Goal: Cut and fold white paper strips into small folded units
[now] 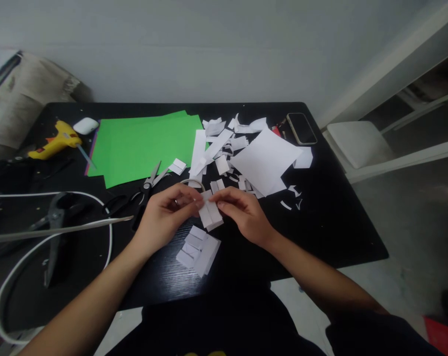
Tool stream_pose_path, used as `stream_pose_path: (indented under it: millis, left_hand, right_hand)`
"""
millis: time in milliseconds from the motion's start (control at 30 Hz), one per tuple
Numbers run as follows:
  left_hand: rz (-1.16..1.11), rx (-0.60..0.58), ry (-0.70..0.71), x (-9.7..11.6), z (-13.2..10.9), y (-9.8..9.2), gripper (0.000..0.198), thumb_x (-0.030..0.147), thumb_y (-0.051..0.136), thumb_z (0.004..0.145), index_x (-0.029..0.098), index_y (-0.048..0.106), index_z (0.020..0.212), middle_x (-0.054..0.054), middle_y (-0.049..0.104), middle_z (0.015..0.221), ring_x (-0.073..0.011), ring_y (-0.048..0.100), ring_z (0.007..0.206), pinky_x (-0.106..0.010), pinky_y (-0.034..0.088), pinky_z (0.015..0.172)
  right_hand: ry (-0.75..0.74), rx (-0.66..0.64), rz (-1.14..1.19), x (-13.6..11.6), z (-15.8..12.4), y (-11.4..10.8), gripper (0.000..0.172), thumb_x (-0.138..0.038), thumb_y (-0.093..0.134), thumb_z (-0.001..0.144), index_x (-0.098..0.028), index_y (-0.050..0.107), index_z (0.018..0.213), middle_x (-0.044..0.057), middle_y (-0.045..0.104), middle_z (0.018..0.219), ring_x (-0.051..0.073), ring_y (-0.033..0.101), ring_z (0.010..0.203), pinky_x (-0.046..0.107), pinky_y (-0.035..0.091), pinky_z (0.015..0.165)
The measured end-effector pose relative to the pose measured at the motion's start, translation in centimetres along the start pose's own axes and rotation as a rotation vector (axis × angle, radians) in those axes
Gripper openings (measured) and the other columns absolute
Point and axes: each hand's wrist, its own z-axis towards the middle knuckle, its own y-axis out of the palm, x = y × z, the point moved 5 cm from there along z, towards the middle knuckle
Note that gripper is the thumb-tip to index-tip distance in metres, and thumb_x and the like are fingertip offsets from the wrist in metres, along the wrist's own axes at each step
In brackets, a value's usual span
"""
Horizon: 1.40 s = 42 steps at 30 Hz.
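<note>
Both hands meet over the middle of the black table (pixel 320 232). My left hand (pixel 164 215) and my right hand (pixel 242 212) pinch a small folded piece of white paper (pixel 210 213) between their fingertips, just above the tabletop. A ring shows on a left finger. Directly below the hands lies a small stack of similar folded white pieces (pixel 199 249). Behind the hands sits a heap of white paper scraps (pixel 224 148) and a larger white sheet (pixel 265 160).
Green paper sheets (pixel 142 146) lie at the back left, scissors (pixel 146 188) beside them. A yellow glue gun (pixel 55 141), a white earbud case (pixel 85 125), pliers (pixel 57 222) and a white cable (pixel 42 237) are on the left. A phone (pixel 301 128) lies back right; a white chair (pixel 357 143) stands beyond.
</note>
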Motion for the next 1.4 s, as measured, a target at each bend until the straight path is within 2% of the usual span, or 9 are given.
stream_pose_path:
  millis: [100, 267, 367, 567, 800, 1000, 1100, 1200, 1400]
  left_hand:
    - [-0.011, 0.017, -0.031, -0.06, 0.09, -0.01, 0.004, 0.020, 0.079, 0.081, 0.020, 0.076, 0.085, 0.001, 0.072, 0.070, -0.0112, 0.063, 0.059, -0.022, 0.052, 0.057]
    - [0.055, 0.043, -0.003, 0.21, 0.01, -0.06, 0.005, 0.024, 0.076, 0.085, 0.020, 0.075, 0.087, 0.000, 0.072, 0.073, -0.0132, 0.065, 0.062, -0.024, 0.053, 0.058]
    - [0.088, -0.001, 0.030, 0.55, -0.20, -0.06, 0.008, 0.024, 0.071, 0.088, 0.021, 0.075, 0.094, -0.002, 0.075, 0.082, -0.0158, 0.068, 0.070, -0.027, 0.055, 0.063]
    - [0.039, -0.122, 0.065, 0.63, -0.51, 0.28, 0.022, 0.016, 0.070, 0.085, 0.021, 0.073, 0.106, -0.005, 0.076, 0.100, -0.0182, 0.072, 0.087, -0.028, 0.059, 0.074]
    - [0.103, -0.030, 0.093, 0.19, -0.47, 0.00, 0.010, 0.022, 0.074, 0.088, 0.022, 0.077, 0.098, -0.004, 0.077, 0.093, -0.0148, 0.071, 0.077, -0.026, 0.057, 0.067]
    - [0.174, -0.006, 0.123, 0.50, -0.46, -0.09, 0.015, 0.030, 0.080, 0.086, 0.024, 0.082, 0.100, -0.006, 0.080, 0.105, -0.0207, 0.074, 0.096, -0.030, 0.060, 0.075]
    - [0.189, 0.053, 0.101, 0.41, -0.70, -0.25, 0.016, 0.031, 0.082, 0.085, 0.023, 0.081, 0.098, -0.005, 0.080, 0.100, -0.0193, 0.074, 0.088, -0.030, 0.061, 0.075]
    - [0.185, 0.101, 0.089, 0.21, -0.83, -0.39, 0.013, 0.028, 0.082, 0.084, 0.023, 0.079, 0.095, -0.002, 0.079, 0.093, -0.0164, 0.072, 0.080, -0.028, 0.061, 0.074]
    - [0.170, 0.056, 0.052, -0.10, -0.50, -0.18, 0.015, 0.034, 0.083, 0.083, 0.021, 0.077, 0.087, -0.004, 0.075, 0.098, -0.0157, 0.069, 0.078, -0.027, 0.059, 0.070]
  right_hand:
    - [-0.001, 0.007, 0.018, 0.07, 0.10, -0.11, 0.011, -0.021, 0.072, 0.087, -0.024, 0.079, 0.095, 0.001, 0.078, 0.095, 0.016, 0.072, 0.092, 0.032, 0.059, 0.085]
    - [0.058, 0.042, 0.066, 0.41, 0.12, -0.32, 0.011, -0.025, 0.075, 0.086, -0.024, 0.081, 0.096, 0.001, 0.080, 0.094, 0.017, 0.075, 0.088, 0.033, 0.063, 0.083]
    - [0.061, 0.067, 0.094, 0.43, 0.13, -0.45, 0.015, -0.025, 0.074, 0.087, -0.024, 0.081, 0.101, 0.002, 0.080, 0.099, 0.018, 0.076, 0.092, 0.035, 0.065, 0.084]
    - [0.002, 0.056, 0.112, 0.47, 0.21, -0.23, 0.027, -0.019, 0.079, 0.082, -0.025, 0.079, 0.108, 0.003, 0.081, 0.107, 0.020, 0.076, 0.104, 0.039, 0.063, 0.097]
    - [-0.011, 0.072, 0.072, 0.64, 0.00, -0.08, 0.022, -0.018, 0.079, 0.082, -0.025, 0.080, 0.103, 0.002, 0.081, 0.100, 0.019, 0.078, 0.097, 0.038, 0.065, 0.092]
    - [-0.047, 0.152, 0.074, 0.38, -0.11, -0.43, 0.020, -0.017, 0.080, 0.082, -0.024, 0.081, 0.100, 0.002, 0.082, 0.101, 0.018, 0.078, 0.096, 0.036, 0.065, 0.094]
    - [-0.043, 0.169, 0.085, 0.36, -0.11, -0.40, 0.020, -0.017, 0.081, 0.081, -0.024, 0.081, 0.100, 0.002, 0.082, 0.102, 0.018, 0.078, 0.098, 0.037, 0.064, 0.097]
    - [-0.043, 0.154, 0.100, 0.36, -0.07, -0.28, 0.021, -0.019, 0.081, 0.080, -0.025, 0.080, 0.101, 0.002, 0.082, 0.103, 0.019, 0.078, 0.100, 0.039, 0.064, 0.098]
    - [-0.022, 0.076, 0.056, 0.53, -0.09, 0.02, 0.020, -0.023, 0.081, 0.082, -0.023, 0.080, 0.102, 0.004, 0.082, 0.105, 0.020, 0.078, 0.100, 0.040, 0.064, 0.098]
